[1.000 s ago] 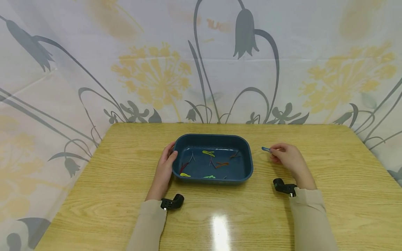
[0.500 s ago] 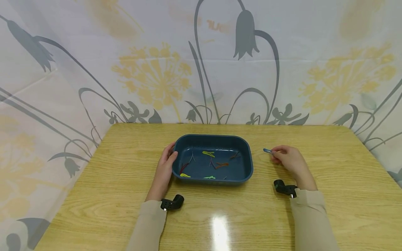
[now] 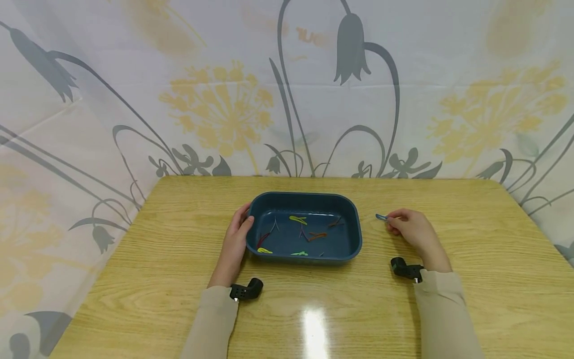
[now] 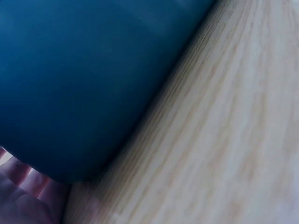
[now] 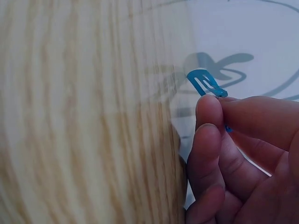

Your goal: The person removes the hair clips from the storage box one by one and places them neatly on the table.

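In the head view a dark blue plastic basin (image 3: 305, 258) stands on the table, with several open snap hair clips scattered over its floor. Among them are a yellow-green clip (image 3: 298, 219), an orange clip (image 3: 317, 235), a green clip (image 3: 299, 253) and a yellow clip (image 3: 264, 250). My left hand (image 3: 235, 232) grips the basin's left end, thumb at the rim and fingers along the outer wall. To the right of the basin, my right hand (image 3: 414, 232) pinches a blue snap hair clip (image 5: 202, 80) between thumb and forefinger, its rounded end sticking out.
Wood-grain table (image 3: 332, 309) surface surrounds the basin on all sides. A floral-patterned cloth (image 3: 305, 99) rises behind the table's far edge. Each wrist carries a small black camera, the left camera (image 3: 246, 289) and the right camera (image 3: 405, 268).
My right hand has shifted slightly right and toward me with the blue hair clip, then stayed nearly still. The left hand and the basin have not visibly moved.
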Tool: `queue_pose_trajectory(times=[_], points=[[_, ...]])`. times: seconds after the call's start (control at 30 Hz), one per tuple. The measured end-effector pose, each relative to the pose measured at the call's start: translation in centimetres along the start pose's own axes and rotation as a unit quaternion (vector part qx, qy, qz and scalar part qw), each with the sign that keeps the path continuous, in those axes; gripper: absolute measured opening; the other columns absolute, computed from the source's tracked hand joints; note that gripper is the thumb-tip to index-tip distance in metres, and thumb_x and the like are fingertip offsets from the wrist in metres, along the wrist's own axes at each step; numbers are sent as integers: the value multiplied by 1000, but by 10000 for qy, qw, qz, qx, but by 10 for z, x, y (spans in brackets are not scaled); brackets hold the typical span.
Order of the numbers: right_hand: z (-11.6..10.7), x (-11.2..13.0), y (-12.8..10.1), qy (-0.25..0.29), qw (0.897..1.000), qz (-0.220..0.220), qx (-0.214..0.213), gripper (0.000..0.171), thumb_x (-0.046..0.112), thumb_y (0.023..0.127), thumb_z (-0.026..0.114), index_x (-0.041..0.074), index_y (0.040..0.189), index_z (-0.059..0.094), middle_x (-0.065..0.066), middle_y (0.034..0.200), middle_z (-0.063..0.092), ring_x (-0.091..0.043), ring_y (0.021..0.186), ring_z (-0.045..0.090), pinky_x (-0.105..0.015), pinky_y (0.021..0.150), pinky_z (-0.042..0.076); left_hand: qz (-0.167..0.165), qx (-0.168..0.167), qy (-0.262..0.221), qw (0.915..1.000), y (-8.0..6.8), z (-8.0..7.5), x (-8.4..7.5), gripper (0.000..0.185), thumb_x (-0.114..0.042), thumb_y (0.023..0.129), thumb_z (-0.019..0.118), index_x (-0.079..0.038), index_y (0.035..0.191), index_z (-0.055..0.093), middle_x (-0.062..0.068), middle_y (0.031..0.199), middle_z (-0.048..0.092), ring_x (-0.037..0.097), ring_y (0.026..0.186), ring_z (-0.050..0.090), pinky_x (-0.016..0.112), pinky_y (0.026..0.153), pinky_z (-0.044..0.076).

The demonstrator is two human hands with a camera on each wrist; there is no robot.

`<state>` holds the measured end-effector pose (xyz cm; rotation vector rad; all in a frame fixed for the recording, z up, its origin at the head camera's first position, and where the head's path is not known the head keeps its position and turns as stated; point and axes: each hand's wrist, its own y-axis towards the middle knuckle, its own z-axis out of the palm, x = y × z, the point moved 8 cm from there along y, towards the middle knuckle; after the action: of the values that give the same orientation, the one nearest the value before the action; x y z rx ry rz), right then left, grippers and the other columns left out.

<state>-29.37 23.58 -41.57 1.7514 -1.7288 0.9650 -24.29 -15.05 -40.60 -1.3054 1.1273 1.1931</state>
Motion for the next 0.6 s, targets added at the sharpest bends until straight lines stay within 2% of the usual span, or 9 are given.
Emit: queue_pose_trajectory(times=[0.2,0.43,0.6], points=[[0,0,1,-317,9995,36,-75,31,21,96,46,-4,109,59,-13,93,65,-16,77,56,-26,70,44,-60,-30,51,10000,-1,1,-2,42,-24,99,41,-18,140,35,2,143,35,18,134,27,40,112,19],[2,-2,1,-754,9966,333,20,34,28,95,48,-1,110,59,-16,102,61,-25,87,53,-34,74,40,-68,-34,65,9999,1,1,1,42,-24,99,40,-18,140,35,1,143,35,18,133,29,40,111,20],[3,-1,1,-978,9947,296,60,34,28,94,48,0,109,60,-18,106,59,-28,89,50,-35,73,38,-15,-33,66,10000,2,0,1,42,-25,99,41,-19,140,36,2,143,35,18,134,28,39,112,20]])
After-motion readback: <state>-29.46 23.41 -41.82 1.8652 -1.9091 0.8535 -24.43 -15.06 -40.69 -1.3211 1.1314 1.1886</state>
